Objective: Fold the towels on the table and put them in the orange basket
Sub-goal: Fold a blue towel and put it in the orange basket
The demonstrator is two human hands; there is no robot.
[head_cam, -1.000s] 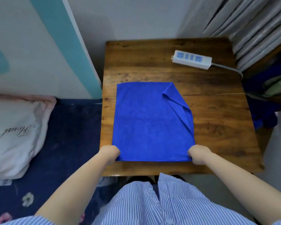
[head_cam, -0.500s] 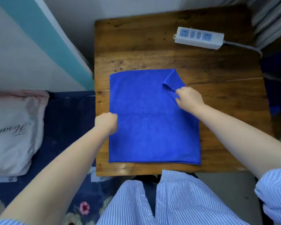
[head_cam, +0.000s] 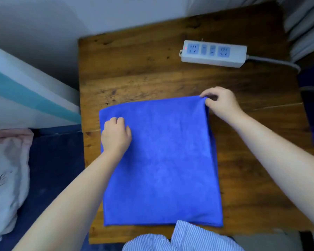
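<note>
A blue towel (head_cam: 163, 160) lies flat on the wooden table (head_cam: 143, 69), folded into a rectangle that reaches the near edge. My left hand (head_cam: 115, 135) rests on the towel's far left part with its fingers curled under, pressing the cloth down. My right hand (head_cam: 220, 104) pinches the towel's far right corner between thumb and fingers. No orange basket is in view.
A white power strip (head_cam: 214, 53) with its cable lies at the table's far right. A wall and a teal-striped panel (head_cam: 31, 98) stand to the left. A pale pillow (head_cam: 5, 178) on dark bedding lies lower left. Grey curtains hang at the far right.
The folded-over right corner has been flattened out. My right hand moved up to the far right corner, and my left hand moved forward onto the towel's far left part.
</note>
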